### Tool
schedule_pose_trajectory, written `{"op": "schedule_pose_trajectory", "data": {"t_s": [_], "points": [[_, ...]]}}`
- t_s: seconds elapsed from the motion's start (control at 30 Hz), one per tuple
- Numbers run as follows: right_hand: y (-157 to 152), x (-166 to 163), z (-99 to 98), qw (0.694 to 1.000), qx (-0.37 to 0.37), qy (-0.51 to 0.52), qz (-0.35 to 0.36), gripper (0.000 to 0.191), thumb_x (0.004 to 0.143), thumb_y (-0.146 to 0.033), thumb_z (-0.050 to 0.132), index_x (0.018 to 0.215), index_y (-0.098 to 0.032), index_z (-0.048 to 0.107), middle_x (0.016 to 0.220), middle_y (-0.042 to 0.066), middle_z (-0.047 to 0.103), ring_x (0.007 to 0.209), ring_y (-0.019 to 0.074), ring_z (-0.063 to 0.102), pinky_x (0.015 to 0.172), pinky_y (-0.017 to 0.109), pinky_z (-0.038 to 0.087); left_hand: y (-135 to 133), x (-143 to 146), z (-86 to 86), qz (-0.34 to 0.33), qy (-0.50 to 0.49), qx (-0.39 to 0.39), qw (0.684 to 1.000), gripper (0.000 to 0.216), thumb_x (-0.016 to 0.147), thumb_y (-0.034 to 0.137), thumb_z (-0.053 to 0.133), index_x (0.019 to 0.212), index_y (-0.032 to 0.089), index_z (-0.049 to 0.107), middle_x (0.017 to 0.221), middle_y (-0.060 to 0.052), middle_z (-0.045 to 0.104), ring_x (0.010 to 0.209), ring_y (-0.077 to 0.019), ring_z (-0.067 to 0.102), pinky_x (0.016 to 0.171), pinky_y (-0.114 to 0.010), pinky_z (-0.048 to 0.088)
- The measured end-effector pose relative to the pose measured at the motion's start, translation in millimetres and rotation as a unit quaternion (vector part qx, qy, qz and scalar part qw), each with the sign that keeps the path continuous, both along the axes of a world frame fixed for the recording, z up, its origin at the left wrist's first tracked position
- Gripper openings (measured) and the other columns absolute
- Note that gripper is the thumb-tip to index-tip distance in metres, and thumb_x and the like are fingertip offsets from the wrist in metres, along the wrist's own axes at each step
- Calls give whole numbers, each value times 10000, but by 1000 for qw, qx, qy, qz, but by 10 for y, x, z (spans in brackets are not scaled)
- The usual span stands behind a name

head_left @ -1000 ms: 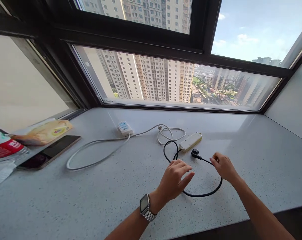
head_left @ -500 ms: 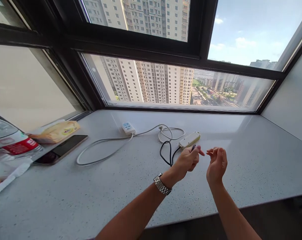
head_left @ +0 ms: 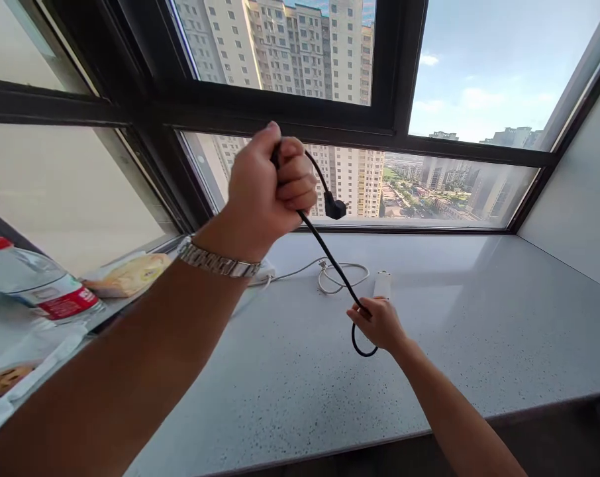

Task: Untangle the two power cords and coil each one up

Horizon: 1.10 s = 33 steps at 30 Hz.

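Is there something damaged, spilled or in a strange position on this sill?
Nothing stands out. The left hand holds the black cable raised, the right hand grips it lower down. The white cord lies loosely looped; the bottle lies on its side, no spill visible.

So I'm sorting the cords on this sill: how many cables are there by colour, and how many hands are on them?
Black cable, gripped by left hand and right hand: 1
White cable on the countertop: 1
Hands on cables: 2
Total cables: 2
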State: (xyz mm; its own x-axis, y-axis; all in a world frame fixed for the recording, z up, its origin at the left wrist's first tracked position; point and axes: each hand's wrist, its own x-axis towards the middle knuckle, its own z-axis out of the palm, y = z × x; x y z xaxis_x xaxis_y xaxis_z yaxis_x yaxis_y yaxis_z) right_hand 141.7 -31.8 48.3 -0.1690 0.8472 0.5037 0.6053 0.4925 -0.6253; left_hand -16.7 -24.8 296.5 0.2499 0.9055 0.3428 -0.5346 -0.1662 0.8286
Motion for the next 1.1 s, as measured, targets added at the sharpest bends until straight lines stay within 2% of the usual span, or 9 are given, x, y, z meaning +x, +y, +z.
{"op": "schedule_pose_trajectory", "data": {"t_s": [0.1, 0.2, 0.37, 0.57, 0.67, 0.8, 0.9, 0.97, 1.1], "points": [[98, 435, 28, 995, -40, -70, -61, 397, 829, -523, 516, 1000, -194, 655, 580, -13, 585, 521, 125, 507, 553, 231, 335, -15, -256, 213, 90, -12, 40, 995, 491, 989, 339, 168, 551, 204, 347, 447, 75, 89, 283, -47, 116, 323, -147, 65], [106, 976, -28, 990, -72, -96, -72, 598, 842, -637, 388, 1126, -161, 613, 629, 13, 617, 537, 141, 524, 527, 232, 318, 149, -609, 176, 107, -14, 44, 993, 454, 958, 334, 274, 529, 222, 369, 407, 76, 142, 293, -64, 101, 293, -173, 101], [-97, 1861, -183, 962, -88, -227, -121, 651, 830, -712, 300, 749, -179, 666, 650, 65, 636, 561, 165, 531, 629, 290, 365, 549, -1195, -256, -180, -22, 119, 976, 436, 915, 361, 329, 556, 174, 493, 411, 73, 235, 293, -50, 183, 355, -150, 115], [-304, 2370, -219, 942, -91, -243, -212, 584, 856, -652, 318, 640, -205, 627, 619, 64, 625, 534, 175, 518, 645, 322, 378, 609, -957, -855, 66, -49, -68, 994, 383, 935, 318, 345, 571, 203, 372, 395, 79, 205, 314, -58, 99, 323, -189, 61], [-400, 2346, -194, 940, -115, -230, -226, 597, 873, -616, 299, 507, -213, 543, 472, 34, 526, 457, 157, 444, 623, 322, 385, 536, -705, -1065, 38, -13, -111, 993, 407, 954, 317, 282, 568, 195, 325, 411, 78, 189, 320, -54, 94, 324, -186, 87], [-538, 1950, -100, 941, 15, -189, -281, 587, 883, -584, 338, 465, -208, 503, 535, 54, 548, 563, 177, 510, 771, 374, 401, 402, -441, -1245, -7, 39, -103, 994, 418, 937, 377, 322, 560, 196, 307, 427, 80, 198, 315, -48, 122, 317, -174, 139], [-557, 1420, -19, 963, 68, -184, -182, 424, 841, -600, 464, 887, -234, 675, 1058, 112, 634, 1012, 272, 549, 923, 439, 352, 268, -263, -1289, -36, 59, -88, 994, 424, 912, 423, 375, 560, 196, 308, 437, 84, 191, 312, -43, 141, 311, -161, 170], [-495, 1050, -23, 975, 48, -198, -87, 594, 794, -626, 530, 1254, -250, 526, 1276, 125, 537, 1178, 297, 458, 950, 444, 354, 178, -174, -1276, -50, 65, -85, 993, 438, 900, 453, 388, 556, 196, 299, 442, 87, 172, 314, -42, 138, 310, -154, 176], [-223, 539, -232, 980, 39, -193, 8, 703, 776, -609, 571, 1342, -217, 427, 1289, 134, 537, 1195, 293, 449, 973, 429, 347, 39, -172, -1170, -61, 58, -87, 993, 449, 899, 459, 379, 547, 197, 284, 444, 82, 144, 329, -49, 111, 311, -164, 153]]}}
